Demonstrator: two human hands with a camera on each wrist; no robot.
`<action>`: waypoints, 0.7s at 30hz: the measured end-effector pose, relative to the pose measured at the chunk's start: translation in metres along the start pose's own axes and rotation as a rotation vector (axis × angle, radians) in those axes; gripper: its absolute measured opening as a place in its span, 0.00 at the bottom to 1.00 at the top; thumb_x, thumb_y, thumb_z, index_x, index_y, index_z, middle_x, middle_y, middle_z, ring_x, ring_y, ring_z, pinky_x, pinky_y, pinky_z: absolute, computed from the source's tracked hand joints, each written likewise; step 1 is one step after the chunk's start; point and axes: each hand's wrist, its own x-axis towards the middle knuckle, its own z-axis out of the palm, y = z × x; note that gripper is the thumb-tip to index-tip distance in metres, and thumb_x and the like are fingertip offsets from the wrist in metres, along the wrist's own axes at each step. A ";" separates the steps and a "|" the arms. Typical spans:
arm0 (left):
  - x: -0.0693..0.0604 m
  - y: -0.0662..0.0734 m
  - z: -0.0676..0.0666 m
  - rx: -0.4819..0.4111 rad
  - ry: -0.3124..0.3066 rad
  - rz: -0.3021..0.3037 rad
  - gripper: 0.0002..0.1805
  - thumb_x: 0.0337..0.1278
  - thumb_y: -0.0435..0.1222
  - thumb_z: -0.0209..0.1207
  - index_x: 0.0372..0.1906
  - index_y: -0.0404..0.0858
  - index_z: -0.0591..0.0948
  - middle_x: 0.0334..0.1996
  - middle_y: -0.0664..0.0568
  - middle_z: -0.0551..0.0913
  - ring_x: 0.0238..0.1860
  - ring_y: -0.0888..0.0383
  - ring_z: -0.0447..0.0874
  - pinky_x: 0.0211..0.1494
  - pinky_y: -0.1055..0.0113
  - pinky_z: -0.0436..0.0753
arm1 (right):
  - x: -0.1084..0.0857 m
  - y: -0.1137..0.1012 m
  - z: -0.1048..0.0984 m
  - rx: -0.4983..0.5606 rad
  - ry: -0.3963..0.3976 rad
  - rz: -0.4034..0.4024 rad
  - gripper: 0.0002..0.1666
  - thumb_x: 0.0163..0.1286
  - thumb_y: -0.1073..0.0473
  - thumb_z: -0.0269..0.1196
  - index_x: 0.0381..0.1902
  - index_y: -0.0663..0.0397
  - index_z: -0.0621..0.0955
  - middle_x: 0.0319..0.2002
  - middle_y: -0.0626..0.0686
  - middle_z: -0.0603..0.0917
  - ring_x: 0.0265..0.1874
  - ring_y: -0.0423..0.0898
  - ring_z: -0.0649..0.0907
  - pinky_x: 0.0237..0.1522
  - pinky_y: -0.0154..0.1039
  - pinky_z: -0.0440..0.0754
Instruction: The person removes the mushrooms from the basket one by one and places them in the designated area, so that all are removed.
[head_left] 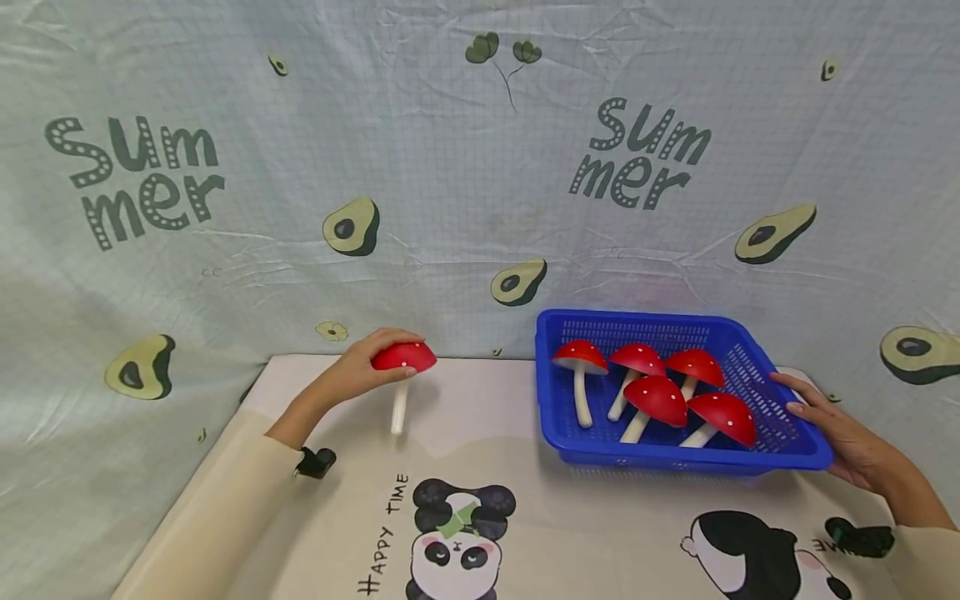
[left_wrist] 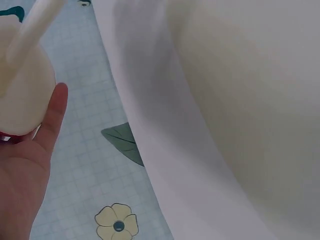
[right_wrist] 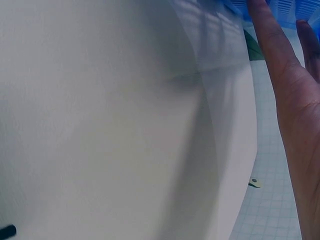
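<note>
My left hand (head_left: 367, 364) grips a toy mushroom by its red cap (head_left: 405, 357), and its white stem (head_left: 399, 408) points down over the left part of the table. In the left wrist view the pale underside of the cap (left_wrist: 25, 95) shows, with the thumb along its edge. On the right, a blue plastic basket (head_left: 693, 460) holds several more red-capped mushrooms (head_left: 655, 401) with white stems. My right hand (head_left: 847, 433) holds the basket's right rim, fingers over the edge. The right wrist view catches only a bit of the basket (right_wrist: 287, 15) by the fingers.
A pale cloth with panda prints (head_left: 456, 554) covers the table. Behind it hangs a light curtain (head_left: 450, 167) printed with avocados and lettering. Dark straps or devices (head_left: 317, 462) sit at both wrists.
</note>
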 end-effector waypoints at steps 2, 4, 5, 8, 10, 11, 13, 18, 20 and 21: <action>0.002 -0.003 0.000 0.013 -0.006 -0.012 0.30 0.60 0.42 0.70 0.67 0.50 0.76 0.67 0.48 0.73 0.65 0.43 0.70 0.57 0.47 0.83 | 0.000 0.000 0.000 -0.017 0.016 0.007 0.30 0.86 0.51 0.36 0.72 0.00 0.55 0.50 0.29 0.72 0.49 0.49 0.85 0.49 0.58 0.85; 0.003 -0.005 0.000 0.018 -0.009 -0.024 0.30 0.59 0.42 0.71 0.66 0.50 0.77 0.66 0.48 0.73 0.65 0.43 0.70 0.57 0.47 0.83 | 0.000 0.000 0.000 -0.026 0.024 0.010 0.30 0.86 0.50 0.37 0.72 0.01 0.55 0.50 0.29 0.72 0.49 0.49 0.85 0.49 0.58 0.85; 0.004 -0.007 -0.001 0.018 -0.011 -0.028 0.30 0.58 0.42 0.71 0.66 0.50 0.77 0.66 0.48 0.73 0.65 0.42 0.70 0.57 0.46 0.83 | 0.000 0.000 0.000 -0.026 0.028 0.011 0.30 0.86 0.50 0.37 0.72 0.01 0.55 0.50 0.29 0.72 0.49 0.49 0.85 0.48 0.58 0.85; 0.008 -0.010 -0.001 0.008 -0.016 -0.041 0.29 0.58 0.42 0.71 0.66 0.49 0.78 0.66 0.47 0.74 0.65 0.43 0.70 0.58 0.45 0.82 | -0.001 0.001 0.000 -0.025 0.034 0.010 0.30 0.86 0.51 0.37 0.72 0.01 0.55 0.50 0.28 0.73 0.48 0.49 0.85 0.48 0.58 0.85; 0.010 -0.011 -0.002 0.003 -0.018 -0.051 0.29 0.59 0.42 0.71 0.66 0.48 0.78 0.65 0.47 0.74 0.65 0.43 0.70 0.59 0.45 0.81 | -0.001 0.001 0.000 -0.017 0.032 0.008 0.30 0.86 0.51 0.37 0.72 0.01 0.55 0.50 0.28 0.74 0.48 0.49 0.85 0.48 0.58 0.85; 0.012 -0.012 -0.003 -0.001 -0.018 -0.056 0.29 0.59 0.42 0.71 0.66 0.48 0.78 0.65 0.46 0.74 0.65 0.43 0.70 0.60 0.45 0.81 | -0.001 0.001 0.000 -0.016 0.032 0.007 0.30 0.86 0.51 0.37 0.72 0.01 0.56 0.50 0.28 0.74 0.48 0.49 0.85 0.48 0.58 0.85; 0.013 -0.013 -0.003 -0.008 -0.019 -0.069 0.30 0.59 0.42 0.71 0.66 0.48 0.77 0.65 0.47 0.75 0.65 0.43 0.71 0.60 0.45 0.81 | -0.001 0.001 0.001 -0.011 0.026 0.005 0.30 0.86 0.51 0.37 0.71 0.01 0.56 0.50 0.29 0.74 0.49 0.50 0.85 0.48 0.58 0.85; 0.018 -0.019 -0.001 -0.018 -0.026 -0.086 0.31 0.57 0.41 0.72 0.66 0.47 0.77 0.65 0.46 0.75 0.65 0.42 0.71 0.59 0.46 0.81 | -0.001 0.001 0.001 -0.021 0.031 0.004 0.29 0.86 0.50 0.37 0.71 0.01 0.57 0.50 0.29 0.74 0.49 0.50 0.85 0.48 0.58 0.85; 0.020 -0.022 0.000 -0.019 -0.025 -0.097 0.31 0.56 0.40 0.72 0.66 0.48 0.77 0.65 0.46 0.74 0.65 0.42 0.70 0.59 0.46 0.81 | 0.000 0.001 0.001 -0.028 0.034 0.003 0.29 0.86 0.50 0.37 0.71 0.01 0.57 0.50 0.29 0.74 0.49 0.50 0.85 0.48 0.58 0.85; 0.021 -0.024 0.001 -0.018 -0.024 -0.104 0.31 0.56 0.40 0.72 0.66 0.48 0.77 0.65 0.46 0.74 0.66 0.42 0.70 0.59 0.45 0.81 | 0.000 0.001 0.001 -0.030 0.036 0.003 0.29 0.86 0.50 0.37 0.71 0.01 0.56 0.50 0.29 0.74 0.49 0.50 0.85 0.48 0.58 0.85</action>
